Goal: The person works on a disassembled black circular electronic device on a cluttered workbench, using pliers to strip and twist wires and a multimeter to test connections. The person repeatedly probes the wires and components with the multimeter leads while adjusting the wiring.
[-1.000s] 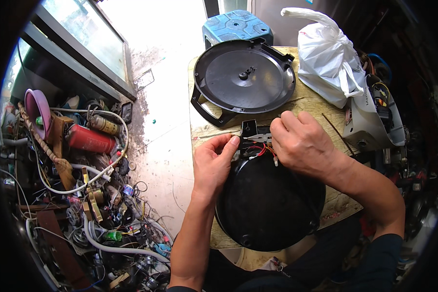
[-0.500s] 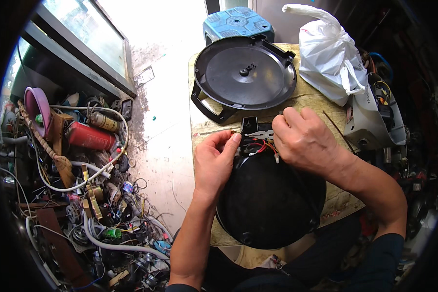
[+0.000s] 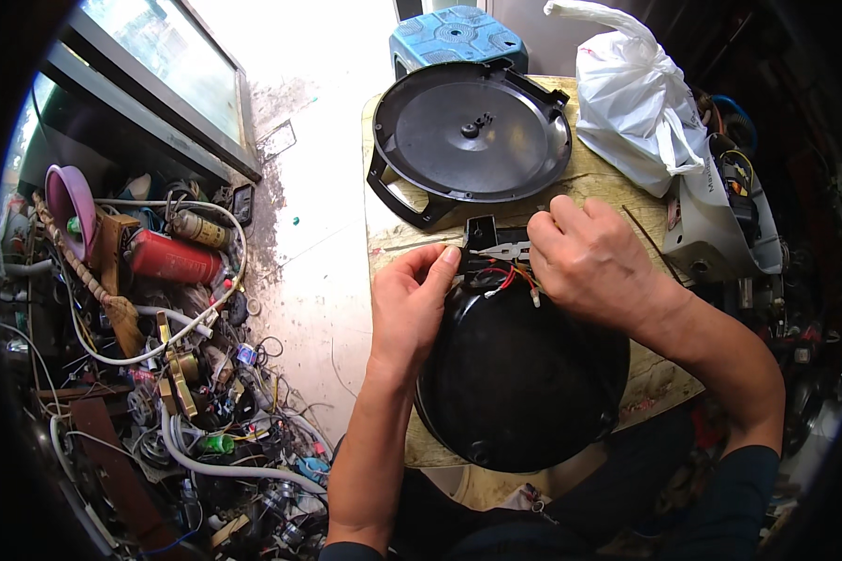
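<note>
A round black appliance body [image 3: 526, 379] lies at the near edge of the worn table, with a black bracket-like part [image 3: 481, 231] at its far end. My right hand [image 3: 585, 262] is closed round a pair of pliers [image 3: 507, 251], whose metal jaws point left over that end. My left hand [image 3: 416, 294] is closed, thumb against fingers, right by the plier tips; what it pinches is too small to make out. Red and yellow wires [image 3: 510, 274] with pale connectors hang between the hands onto the black body.
Beyond my hands lies a round black cover [image 3: 472, 131] with a handle. A blue stool [image 3: 458, 37] stands behind it. On the right are a tied white plastic bag [image 3: 631, 103] and a grey appliance housing [image 3: 720, 234]. Cables, scrap and a red cylinder [image 3: 176, 257] crowd the floor at left.
Both hands stay at the far end of the black body. The pliers have shifted slightly upward in the picture, and the wires hang a little differently.
</note>
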Demonstrator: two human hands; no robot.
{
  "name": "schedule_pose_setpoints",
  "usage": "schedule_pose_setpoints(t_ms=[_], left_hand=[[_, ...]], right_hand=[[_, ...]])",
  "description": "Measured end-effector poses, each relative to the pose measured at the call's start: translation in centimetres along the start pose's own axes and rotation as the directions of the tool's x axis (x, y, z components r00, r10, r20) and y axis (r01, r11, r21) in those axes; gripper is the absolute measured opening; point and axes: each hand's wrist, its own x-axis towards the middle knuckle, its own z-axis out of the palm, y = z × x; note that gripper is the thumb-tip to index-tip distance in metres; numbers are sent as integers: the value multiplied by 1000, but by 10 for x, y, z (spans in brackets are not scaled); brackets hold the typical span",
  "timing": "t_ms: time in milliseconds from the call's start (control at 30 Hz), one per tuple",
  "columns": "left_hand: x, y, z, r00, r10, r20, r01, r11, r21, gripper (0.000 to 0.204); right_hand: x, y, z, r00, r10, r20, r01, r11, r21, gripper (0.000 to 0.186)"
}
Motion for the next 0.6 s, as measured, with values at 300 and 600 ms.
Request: schedule_pose_setpoints(t_ms=[300, 600], left_hand=[[-3, 4, 3, 997, 63, -47, -57, 992, 113, 31], [-6, -4, 12, 973, 179, -145, -171, 983, 70, 27]], right_hand=[[-1, 2, 4, 1000, -2, 5, 2, 1000, 14, 17], [-1, 0, 2, 1000, 6, 12, -7, 1000, 18, 16]])
